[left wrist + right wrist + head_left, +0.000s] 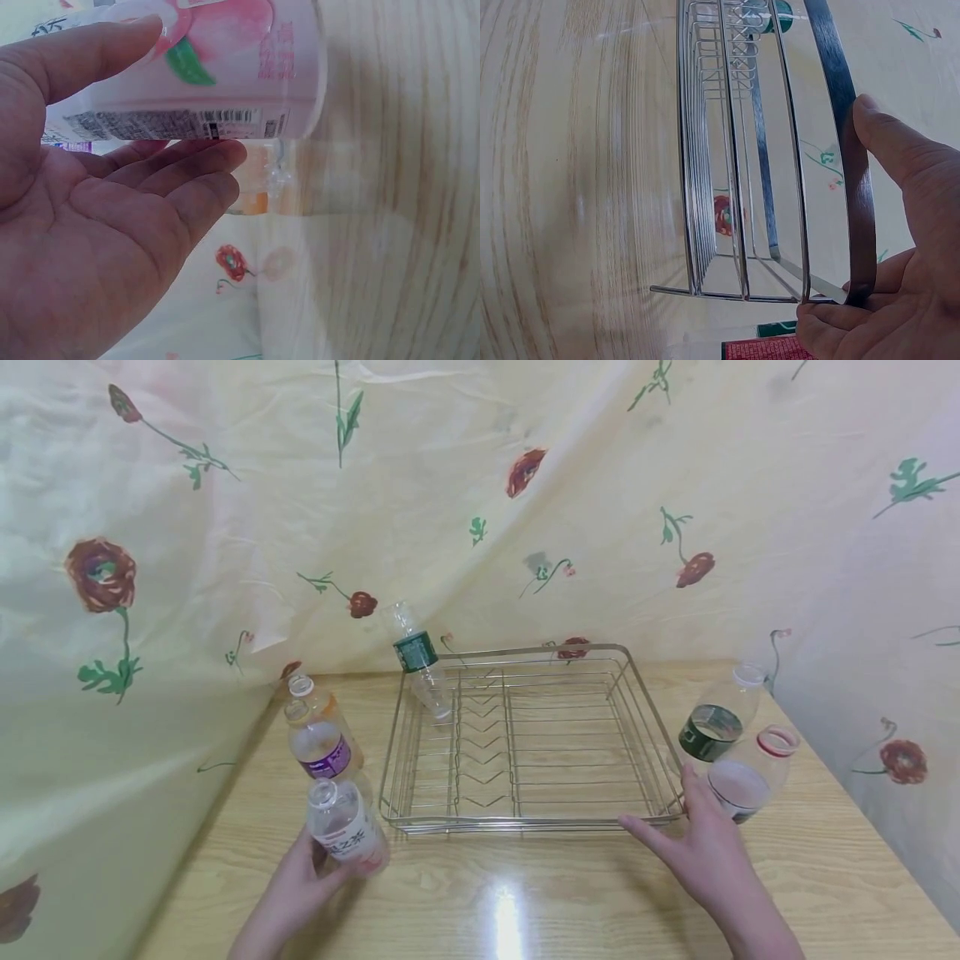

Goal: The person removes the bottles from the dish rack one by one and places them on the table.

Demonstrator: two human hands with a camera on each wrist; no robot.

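In the head view my left hand (311, 877) holds a clear plastic bottle (348, 831) with no cap visible, upright at the front left. Its white and pink label (225, 45) shows a peach and a barcode in the left wrist view, with my thumb along one side and the fingers on the other. My right hand (705, 843) grips the front right corner of a metal wire dish rack (517, 821). The right wrist view has my thumb on the rack's flat rim (855, 180) and the fingers curled round the corner.
Inside the rack, a green-labelled bottle (416, 652) leans at the back left. Behind my left hand stand a purple-labelled bottle (322, 747) and an orange-tinted one (347, 735). Right of the rack are a green-labelled bottle (712, 727) and a red-rimmed one (750, 772). Floral cloth (480, 485) hangs behind the wooden table (450, 902).
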